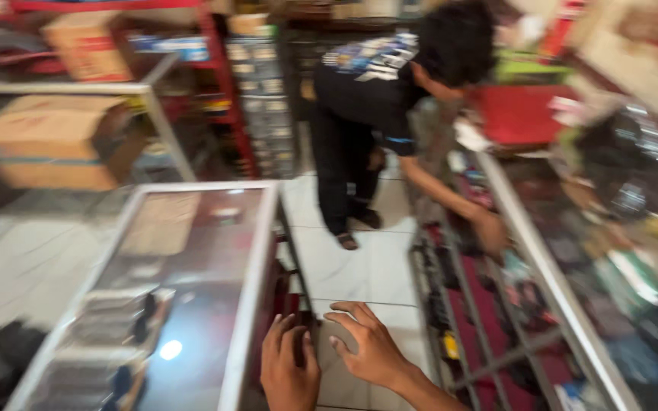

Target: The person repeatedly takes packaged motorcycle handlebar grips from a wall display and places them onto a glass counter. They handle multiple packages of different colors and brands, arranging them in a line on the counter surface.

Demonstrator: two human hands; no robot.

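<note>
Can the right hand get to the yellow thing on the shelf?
Probably yes. The right hand hangs spread and empty over the floor tiles, close to the yellow thing on the open cabinet shelf; no glass or other hand seems to lie between them, though blur hides detail.

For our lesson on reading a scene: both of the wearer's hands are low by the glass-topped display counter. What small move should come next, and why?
Probably close the left hand on the rear edge of the metal-framed glass display counter. Both hands hover open and empty at its back corner, the right hand spread over the white tiled floor. Motion blur hides whether the left hand touches the edge.
</note>
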